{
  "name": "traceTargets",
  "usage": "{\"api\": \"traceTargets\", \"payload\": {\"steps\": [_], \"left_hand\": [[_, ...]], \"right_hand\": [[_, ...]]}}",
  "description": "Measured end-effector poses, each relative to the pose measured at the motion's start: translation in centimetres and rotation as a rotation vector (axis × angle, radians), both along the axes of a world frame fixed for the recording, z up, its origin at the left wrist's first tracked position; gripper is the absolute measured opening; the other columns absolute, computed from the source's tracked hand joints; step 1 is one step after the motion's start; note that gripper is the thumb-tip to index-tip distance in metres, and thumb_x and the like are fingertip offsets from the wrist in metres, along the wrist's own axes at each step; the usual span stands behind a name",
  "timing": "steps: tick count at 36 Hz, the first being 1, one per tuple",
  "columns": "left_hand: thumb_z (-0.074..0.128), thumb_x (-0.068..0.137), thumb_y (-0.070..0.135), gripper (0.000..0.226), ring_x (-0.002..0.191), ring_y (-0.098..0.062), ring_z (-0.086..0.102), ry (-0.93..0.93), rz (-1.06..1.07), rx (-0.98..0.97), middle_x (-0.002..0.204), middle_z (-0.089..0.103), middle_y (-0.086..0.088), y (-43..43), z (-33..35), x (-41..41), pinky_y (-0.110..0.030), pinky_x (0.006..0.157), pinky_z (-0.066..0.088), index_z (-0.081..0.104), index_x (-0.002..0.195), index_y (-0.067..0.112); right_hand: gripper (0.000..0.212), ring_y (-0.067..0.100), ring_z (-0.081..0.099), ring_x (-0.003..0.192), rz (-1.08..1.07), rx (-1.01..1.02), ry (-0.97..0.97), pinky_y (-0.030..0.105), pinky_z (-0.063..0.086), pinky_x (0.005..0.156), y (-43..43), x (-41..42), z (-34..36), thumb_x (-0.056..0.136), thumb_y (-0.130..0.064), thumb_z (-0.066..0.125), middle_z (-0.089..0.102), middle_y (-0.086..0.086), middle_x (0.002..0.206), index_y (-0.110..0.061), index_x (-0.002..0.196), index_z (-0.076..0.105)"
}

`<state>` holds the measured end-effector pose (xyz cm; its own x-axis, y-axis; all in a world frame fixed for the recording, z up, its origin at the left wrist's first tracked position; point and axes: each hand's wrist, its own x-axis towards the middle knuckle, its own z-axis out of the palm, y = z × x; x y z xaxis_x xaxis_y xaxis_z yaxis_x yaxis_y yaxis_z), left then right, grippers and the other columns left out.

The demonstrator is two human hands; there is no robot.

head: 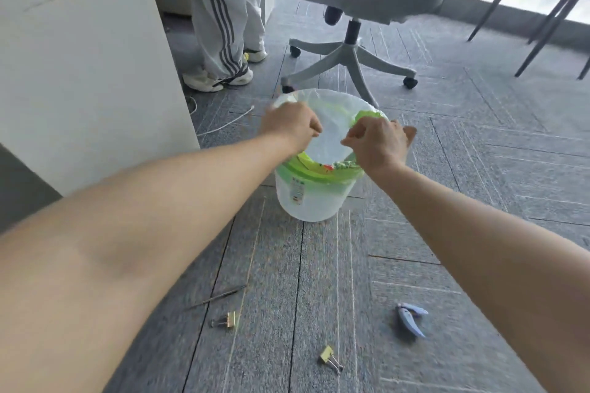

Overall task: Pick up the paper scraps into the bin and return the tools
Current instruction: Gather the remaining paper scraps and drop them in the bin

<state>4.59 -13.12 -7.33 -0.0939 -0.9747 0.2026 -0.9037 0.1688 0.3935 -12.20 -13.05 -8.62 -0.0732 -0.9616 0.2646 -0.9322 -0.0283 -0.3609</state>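
A translucent white bin (306, 201) with a green rim stands on the grey carpet, lined with a thin clear bag (329, 124). My left hand (292, 126) pinches the bag's edge at the bin's left side. My right hand (378, 145) pinches the bag at the right side. Coloured scraps (329, 166) show inside the bin near the front rim. On the carpet nearer me lie a thin dark metal rod (217, 297), two gold binder clips (227, 320) (330, 358), and a blue hand tool (410, 319).
A grey swivel chair (351, 51) stands just behind the bin. A person in striped trousers (223, 25) stands at the back left beside a white cabinet (86, 73). A white cord (223, 124) lies by the cabinet. Dark chair legs (542, 25) rise at the back right.
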Motion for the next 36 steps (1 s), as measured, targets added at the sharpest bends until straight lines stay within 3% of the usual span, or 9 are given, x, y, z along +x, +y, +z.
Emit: {"api": "traceTargets", "payload": {"steps": [3,6,9,12,16,22,26,31,36], "left_hand": [[0.075,0.081,0.02,0.01,0.09,-0.014,0.065,-0.024,0.028,0.04,0.089,0.072,0.012,-0.7,-0.3,0.0,-0.035,0.088,0.052,0.074,0.078,0.03],[0.08,0.075,0.032,0.01,0.092,-0.017,0.063,-0.057,0.047,0.02,0.087,0.069,0.007,-1.1,-0.2,0.1,-0.032,0.079,0.051,0.072,0.076,0.026],[0.072,0.08,0.048,0.017,0.113,-0.023,0.052,-0.146,0.007,-0.011,0.107,0.067,0.002,-1.4,-0.3,0.1,-0.04,0.096,0.036,0.069,0.085,0.032],[0.064,0.084,0.051,0.028,0.133,-0.022,0.036,-0.204,-0.052,0.064,0.132,0.058,0.0,-1.5,-0.6,0.4,-0.044,0.102,0.025,0.064,0.111,0.044],[0.064,0.087,0.04,0.034,0.126,-0.02,0.042,-0.09,-0.137,-0.061,0.128,0.059,0.01,1.0,-1.0,0.6,-0.044,0.102,0.027,0.059,0.121,0.043],[0.07,0.084,0.027,0.034,0.103,-0.009,0.047,0.131,-0.275,-0.286,0.11,0.062,0.013,8.9,-6.1,0.9,-0.028,0.085,0.026,0.064,0.118,0.032],[0.072,0.082,0.026,0.037,0.096,-0.01,0.048,0.181,-0.246,-0.186,0.104,0.061,0.012,13.5,-11.7,0.8,-0.031,0.085,0.033,0.063,0.117,0.029],[0.064,0.087,0.036,0.039,0.104,-0.009,0.049,0.041,-0.262,0.155,0.11,0.059,0.015,16.6,-17.9,0.3,-0.036,0.094,0.041,0.054,0.124,0.034],[0.057,0.091,0.04,0.038,0.108,-0.007,0.047,0.007,-0.199,0.311,0.114,0.055,0.018,18.5,-20.8,0.1,-0.034,0.101,0.037,0.05,0.128,0.036]], "right_hand": [[0.017,0.021,0.05,0.096,0.018,0.017,0.048,0.039,0.021,0.082,-0.5,-0.2,0.3,0.076,-0.044,0.076,0.066,-0.008,0.082,-0.029,0.08,0.069],[0.007,0.023,0.045,0.106,0.06,0.055,0.085,0.04,0.02,0.085,-0.6,-0.1,0.3,0.082,-0.04,0.071,0.069,-0.006,0.09,-0.033,0.084,0.071],[0.025,0.022,0.04,0.114,0.181,0.119,0.134,0.04,0.017,0.084,-0.4,-0.1,-0.1,0.091,-0.021,0.058,0.066,-0.007,0.112,-0.038,0.105,0.069],[0.034,0.019,0.038,0.117,0.266,0.118,0.17,0.037,0.013,0.078,0.5,-0.2,-0.4,0.092,-0.018,0.053,0.057,-0.01,0.127,-0.039,0.116,0.061],[0.029,0.019,0.041,0.116,0.298,-0.038,-0.055,0.041,0.026,0.093,3.2,-0.9,-1.3,0.09,-0.015,0.057,0.059,-0.012,0.122,-0.036,0.108,0.065],[0.027,0.015,0.045,0.104,0.24,-0.21,-0.21,0.034,0.026,0.084,10.4,-2.3,-6.6,0.082,-0.013,0.063,0.06,-0.012,0.106,-0.031,0.101,0.067],[0.031,0.014,0.045,0.102,0.16,-0.017,-0.243,0.035,0.027,0.084,15.3,-3.7,-13.0,0.082,-0.011,0.063,0.057,-0.013,0.105,-0.034,0.104,0.064],[0.043,0.019,0.039,0.118,0.043,0.354,-0.135,0.036,0.029,0.096,20.1,-5.7,-19.2,0.088,-0.013,0.054,0.052,-0.007,0.127,-0.032,0.126,0.05],[0.068,0.024,0.011,0.144,-0.227,0.523,-0.068,0.045,0.014,0.117,21.5,-9.5,-21.9,0.089,-0.011,0.048,0.02,-0.003,0.156,-0.03,0.149,0.022]]}}
